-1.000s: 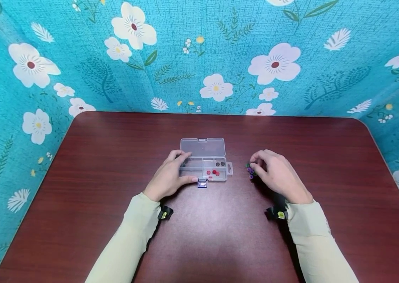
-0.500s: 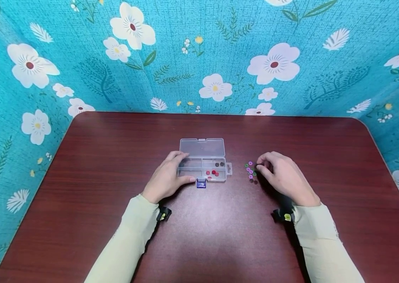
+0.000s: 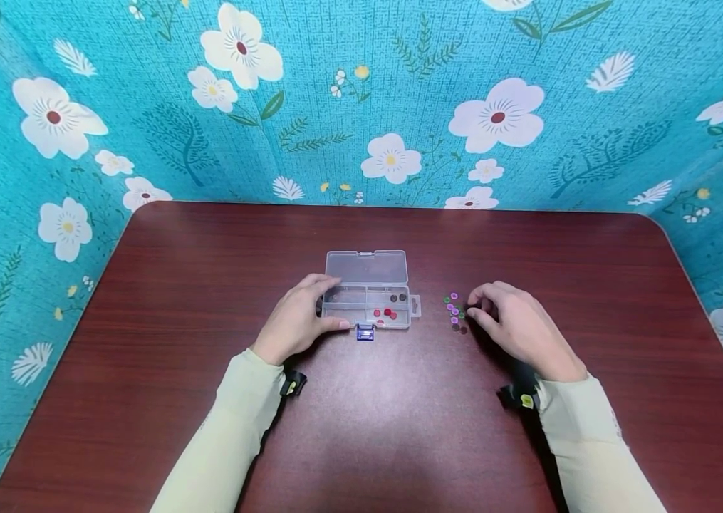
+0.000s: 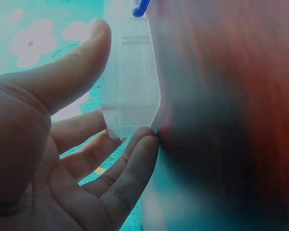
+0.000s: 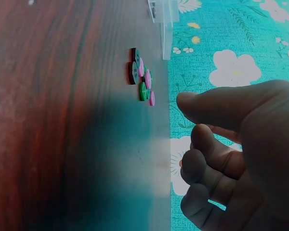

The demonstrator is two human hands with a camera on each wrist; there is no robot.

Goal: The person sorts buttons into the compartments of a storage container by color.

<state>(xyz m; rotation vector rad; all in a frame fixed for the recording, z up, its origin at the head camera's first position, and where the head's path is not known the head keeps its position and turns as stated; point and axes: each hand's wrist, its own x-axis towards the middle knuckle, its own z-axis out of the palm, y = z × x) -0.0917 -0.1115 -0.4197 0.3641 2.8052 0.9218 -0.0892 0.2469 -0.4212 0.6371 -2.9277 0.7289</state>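
Observation:
A clear plastic compartment box (image 3: 347, 314) lies on the table with its lid (image 3: 366, 267) raised at the back. My left hand (image 3: 293, 320) holds its left end, thumb along the front and fingers round the far side; the left wrist view has fingertips at the box's end. Red buttons (image 3: 388, 312) sit in the front right compartment, dark buttons (image 3: 397, 298) in the back right one. To the right lie loose purple, green and dark buttons (image 3: 454, 307) on the tabletop. Just right of them is my right hand (image 3: 515, 320), loosely curled, nothing showing between thumb and forefinger in the right wrist view.
A blue latch (image 3: 365, 333) juts from the box's front edge, and a clear hanging tab (image 3: 415, 306) from its right end. The dark red wooden table (image 3: 399, 427) ends at a blue flowered cloth (image 3: 335, 107) behind and at the sides.
My right hand has drawn back rightward and toward me, uncovering the loose buttons, which now lie more spread out. The left hand has shifted slightly left along the box.

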